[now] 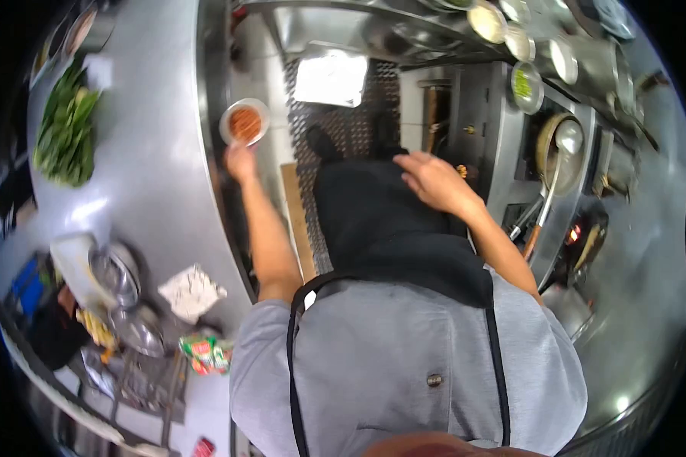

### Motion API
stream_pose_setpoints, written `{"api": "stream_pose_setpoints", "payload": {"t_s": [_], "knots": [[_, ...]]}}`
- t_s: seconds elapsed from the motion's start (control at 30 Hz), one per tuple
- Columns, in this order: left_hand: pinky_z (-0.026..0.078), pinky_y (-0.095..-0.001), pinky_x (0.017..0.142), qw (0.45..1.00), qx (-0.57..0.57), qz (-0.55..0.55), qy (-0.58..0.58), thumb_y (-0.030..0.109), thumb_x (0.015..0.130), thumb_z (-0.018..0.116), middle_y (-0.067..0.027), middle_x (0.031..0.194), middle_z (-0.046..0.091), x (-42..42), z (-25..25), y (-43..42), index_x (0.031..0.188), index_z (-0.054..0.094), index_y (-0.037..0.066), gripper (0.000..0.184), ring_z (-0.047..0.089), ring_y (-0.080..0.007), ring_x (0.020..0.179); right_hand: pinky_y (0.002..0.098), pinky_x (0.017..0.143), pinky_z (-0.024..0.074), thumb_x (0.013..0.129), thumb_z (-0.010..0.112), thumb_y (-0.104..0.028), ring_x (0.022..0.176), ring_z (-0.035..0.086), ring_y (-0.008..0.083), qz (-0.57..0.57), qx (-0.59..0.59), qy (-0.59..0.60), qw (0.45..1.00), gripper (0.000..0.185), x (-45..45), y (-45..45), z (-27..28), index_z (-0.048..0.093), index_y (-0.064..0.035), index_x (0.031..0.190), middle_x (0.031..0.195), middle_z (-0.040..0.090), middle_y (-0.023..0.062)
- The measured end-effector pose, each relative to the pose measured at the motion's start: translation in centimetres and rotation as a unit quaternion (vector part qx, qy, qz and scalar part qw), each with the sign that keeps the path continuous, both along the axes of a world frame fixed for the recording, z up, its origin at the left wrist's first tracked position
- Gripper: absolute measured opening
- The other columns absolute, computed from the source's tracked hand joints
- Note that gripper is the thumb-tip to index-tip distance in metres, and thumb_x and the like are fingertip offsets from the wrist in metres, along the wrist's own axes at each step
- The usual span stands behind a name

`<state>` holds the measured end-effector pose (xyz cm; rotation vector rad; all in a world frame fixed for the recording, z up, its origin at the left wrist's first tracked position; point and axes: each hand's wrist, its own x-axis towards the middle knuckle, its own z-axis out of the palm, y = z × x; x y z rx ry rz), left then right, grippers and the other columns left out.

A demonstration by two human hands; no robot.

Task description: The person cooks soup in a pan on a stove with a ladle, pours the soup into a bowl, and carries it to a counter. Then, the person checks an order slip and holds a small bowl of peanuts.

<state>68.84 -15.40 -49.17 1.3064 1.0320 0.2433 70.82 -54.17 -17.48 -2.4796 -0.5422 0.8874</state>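
My left hand (242, 162) grips the near rim of a round bowl (260, 109), held out past the edge of the left counter. Inside the bowl is an orange-red food (245, 123), too small to tell its kind. In front of my dark apron, my right hand (437, 183) is open and holds nothing, its fingers stretched out. To the right of that hand, a pan (545, 156) sits on the stove with a long-handled ladle (568, 138) lying across it.
On the left steel counter (149, 114) lie leafy greens (67, 129), metal bowls (116, 276), a crumpled white cloth or paper (192, 293) and a colourful packet (206, 353). Several containers, one with chopped green food (523, 84), line the upper right. A flame (575, 233) burns at the stove.
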Motion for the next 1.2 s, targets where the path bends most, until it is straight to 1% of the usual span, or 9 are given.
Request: {"api": "stream_pose_setpoints", "payload": {"t_s": [0.1,0.3,0.43,0.57,0.67,0.83,1.03,1.1,1.2], "knots": [[0.061,-0.03,0.059,0.994,0.058,-0.095,-0.013,-0.002,0.079,0.06,-0.0166,0.107,0.056,0.1,11.2,-8.0,0.068,0.052,-0.004,0.014,0.065,-0.0205,0.072,0.0433,0.079,0.0492,0.086,0.058,-0.007,0.091,0.059,0.039,0.016,0.091,-0.07,0.993,0.027,2.8,1.4,-1.7,0.059,-0.0007,0.112,0.1,0.059,0.0176],[0.059,-0.0289,0.057,0.984,0.063,-0.154,-0.057,0.001,0.078,0.06,-0.0192,0.117,0.052,0.3,21.3,-16.8,0.063,0.051,-0.005,0.019,0.067,-0.0225,0.066,0.0441,0.073,0.051,0.081,0.058,-0.004,0.084,0.061,0.0384,0.115,0.155,-0.178,0.965,0.023,9.2,4.9,-2.8,0.06,-0.0012,0.104,0.092,0.061,0.0156],[0.055,-0.0322,0.063,0.987,0.102,-0.122,-0.028,0.003,0.077,0.062,-0.019,0.105,0.059,1.2,25.8,-21.4,0.062,0.052,-0.002,0.018,0.066,-0.0247,0.069,0.0434,0.062,0.0545,0.078,0.058,-0.01,0.075,0.066,0.0353,0.229,0.129,-0.285,0.922,0.016,10.7,4.9,-3.1,0.059,0.0006,0.09,0.093,0.064,0.0188],[0.048,-0.0406,0.079,0.936,0.325,-0.126,-0.036,0.005,0.069,0.063,-0.0215,0.096,0.059,2.0,23.9,-25.5,0.063,0.051,-0.003,0.016,0.059,-0.0359,0.093,0.0372,0.06,0.0552,0.075,0.063,-0.011,0.074,0.067,0.0286,0.25,0.068,-0.332,0.907,0.015,10.5,3.0,-5.3,0.062,0.0003,0.086,0.082,0.064,0.0177],[0.048,-0.037,0.073,0.942,0.314,-0.116,0.021,0.005,0.069,0.062,-0.0211,0.099,0.062,2.3,24.1,-28.7,0.059,0.049,-0.002,0.018,0.061,-0.0307,0.087,0.035,0.06,0.055,0.074,0.066,-0.011,0.074,0.067,0.0268,0.291,0.033,-0.351,0.889,0.014,10.7,0.7,-7.0,0.063,-0.0005,0.083,0.081,0.064,0.0175],[0.047,-0.0432,0.073,0.941,0.306,-0.134,0.052,0.01,0.07,0.064,-0.0211,0.09,0.059,1.4,23.5,-31.4,0.064,0.051,-0.002,0.019,0.058,-0.0374,0.082,0.0385,0.061,0.0557,0.072,0.067,-0.011,0.073,0.069,0.0281,0.383,0.039,-0.23,0.894,0.011,11.2,-2.4,-7.9,0.067,-0.0025,0.079,0.079,0.066,0.02],[0.048,-0.0442,0.073,0.946,0.29,-0.122,0.082,0.011,0.072,0.063,-0.0223,0.079,0.057,1.3,23.1,-32.2,0.063,0.051,-0.003,0.02,0.059,-0.0354,0.079,0.0436,0.067,0.0521,0.07,0.069,-0.012,0.074,0.066,0.037,0.269,0.167,-0.144,0.938,0.018,12.5,-3.3,-8.0,0.069,-0.0027,0.085,0.078,0.065,0.0222],[0.048,-0.0445,0.071,0.947,0.29,-0.127,0.063,0.013,0.072,0.064,-0.0223,0.078,0.057,0.9,23.7,-32.0,0.063,0.052,-0.003,0.022,0.059,-0.0363,0.079,0.0402,0.065,0.0544,0.075,0.066,-0.008,0.072,0.067,0.034,0.256,0.245,-0.046,0.934,0.015,13.6,-3.4,-8.3,0.068,-0.0028,0.089,0.084,0.067,0.0206],[0.046,-0.0448,0.069,0.945,0.301,-0.099,0.077,0.015,0.072,0.064,-0.0222,0.079,0.055,-0.3,23.2,-31.9,0.065,0.053,-0.004,0.023,0.058,-0.037,0.078,0.0228,0.049,0.0457,0.089,0.061,-0.015,0.057,0.058,0.0127,0.056,0.313,0.353,0.88,0.017,13.4,-3.1,-6.6,0.063,0.0011,0.093,0.075,0.063,0.0056]]}}
